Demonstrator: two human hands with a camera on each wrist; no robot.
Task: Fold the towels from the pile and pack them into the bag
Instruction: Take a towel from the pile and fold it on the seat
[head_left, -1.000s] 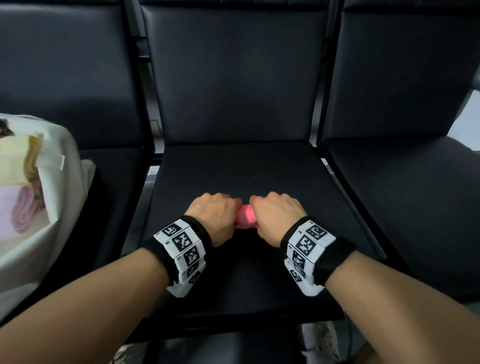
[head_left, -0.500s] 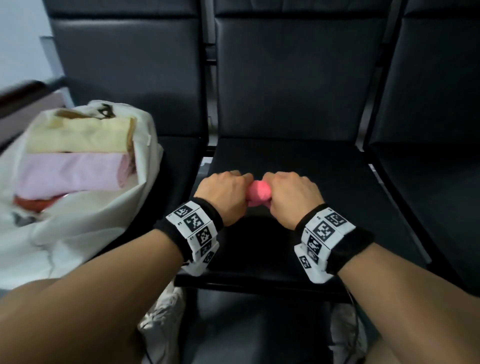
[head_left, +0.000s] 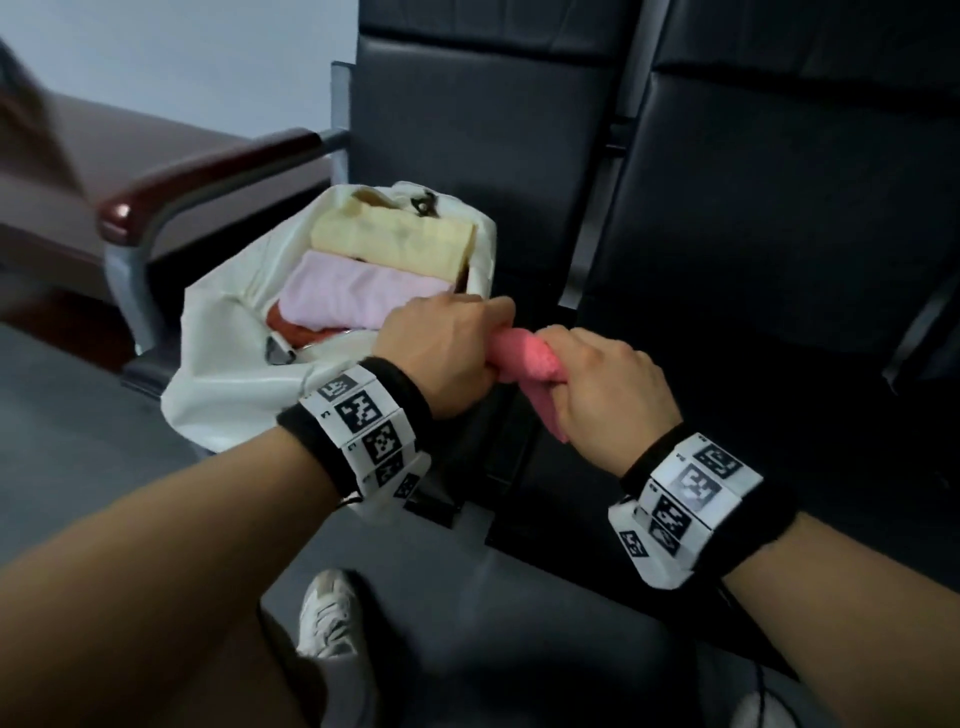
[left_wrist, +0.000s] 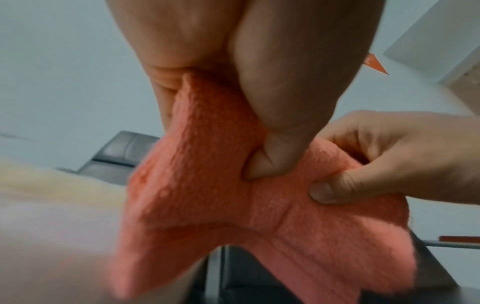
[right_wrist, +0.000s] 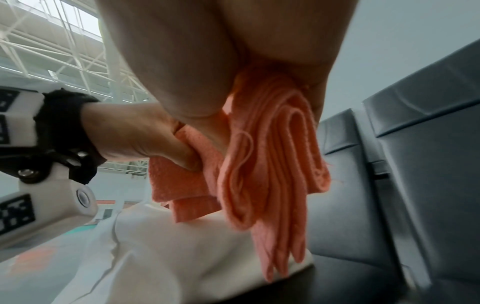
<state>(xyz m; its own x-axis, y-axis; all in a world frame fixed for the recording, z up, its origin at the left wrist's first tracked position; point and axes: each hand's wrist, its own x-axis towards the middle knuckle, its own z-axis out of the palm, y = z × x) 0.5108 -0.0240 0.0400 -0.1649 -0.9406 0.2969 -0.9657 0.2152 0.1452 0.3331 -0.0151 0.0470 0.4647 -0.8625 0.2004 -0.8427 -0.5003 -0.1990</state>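
A folded coral-pink towel (head_left: 524, 358) hangs in the air between both hands, just right of the white bag (head_left: 228, 374). My left hand (head_left: 441, 353) grips its left end and my right hand (head_left: 602, 395) grips its right end. In the left wrist view my thumb presses into the towel (left_wrist: 207, 195). Its layered folds (right_wrist: 272, 164) hang down in the right wrist view, over the bag (right_wrist: 168, 257). The bag stands open on the left seat and holds a folded cream towel (head_left: 395, 239), a pale pink towel (head_left: 353, 296) and a red one (head_left: 296, 327) underneath.
Black padded seats (head_left: 753, 260) with tall backs run to the right and behind. A dark red armrest (head_left: 208, 176) on a metal frame stands left of the bag. Grey floor and my white shoe (head_left: 327, 613) are below.
Both hands lifted the pink towel off the middle seat and carried it left, up beside the open bag. The head view swung left with it.
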